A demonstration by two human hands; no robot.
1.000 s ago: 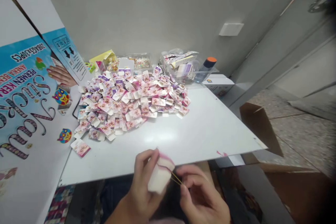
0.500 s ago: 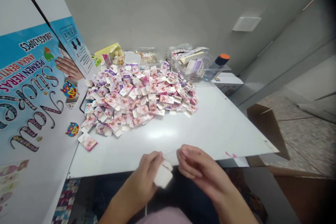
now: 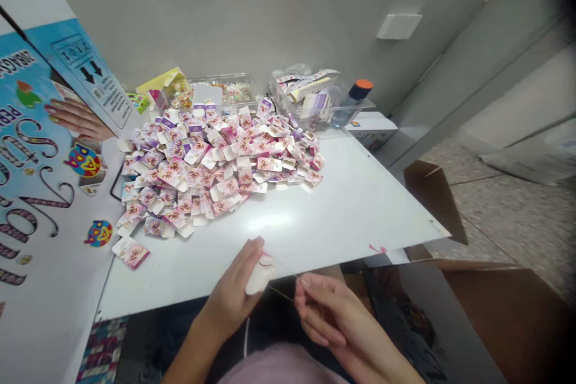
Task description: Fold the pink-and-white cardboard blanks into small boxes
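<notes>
My left hand (image 3: 234,291) grips a small stack of white cards (image 3: 258,275) just below the near edge of the white table (image 3: 342,216). My right hand (image 3: 330,318) pinches a thin rubber band (image 3: 283,285) that stretches from the stack to its fingertips. A large heap of small pink-and-white printed packets (image 3: 211,168) lies on the table farther back, with one loose packet (image 3: 131,252) at the heap's near left.
A big blue printed carton (image 3: 40,150) leans at the left. Clear plastic tubs (image 3: 315,102) with more packets and an orange-capped bottle (image 3: 353,102) stand against the wall. A brown open box (image 3: 432,198) sits on the floor at the right.
My right hand came off the stack and now pulls the rubber band out taut. The stack rose a little toward the table edge. The view shifted slightly.
</notes>
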